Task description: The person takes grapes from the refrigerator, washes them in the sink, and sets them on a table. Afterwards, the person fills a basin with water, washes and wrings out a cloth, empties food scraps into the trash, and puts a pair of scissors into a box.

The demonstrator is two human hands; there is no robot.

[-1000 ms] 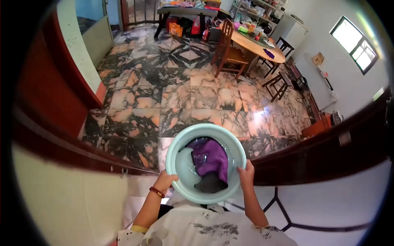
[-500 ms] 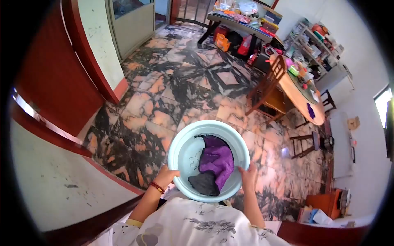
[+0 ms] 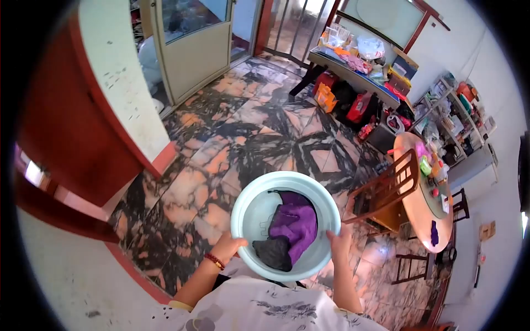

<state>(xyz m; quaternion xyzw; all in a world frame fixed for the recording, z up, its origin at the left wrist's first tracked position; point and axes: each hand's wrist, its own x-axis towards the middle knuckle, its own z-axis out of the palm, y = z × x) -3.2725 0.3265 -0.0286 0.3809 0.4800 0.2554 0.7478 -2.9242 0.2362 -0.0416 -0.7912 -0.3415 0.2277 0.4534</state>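
Note:
A pale blue plastic basin (image 3: 238,212) is held level in front of my body, above the floor. My left hand (image 3: 227,246) grips its left rim, thumb over the edge. On the opposite side my right hand (image 3: 340,240) is closed on the rim, its thumb against the inner wall. Inside lies a crumpled purple and dark grey cloth (image 3: 298,223), mostly toward the right and bottom of the basin. Part of a line drawing shows on the basin's floor beside the cloth. The fingers beneath the rim are hidden.
A wooden chair (image 3: 386,193) stands at the oval table (image 3: 414,207) on the right. Past it are a cluttered desk (image 3: 353,69) with bags beneath and a loaded shelf (image 3: 450,110). A red door (image 3: 72,127) is at left, a pale door (image 3: 196,60) ahead. Marble tiles (image 3: 215,149) cover the floor.
The view has tilted up and moved forward, so the far doors, desk and table show lower and larger. Both hands keep their hold on the basin, and the cloth lies much as before.

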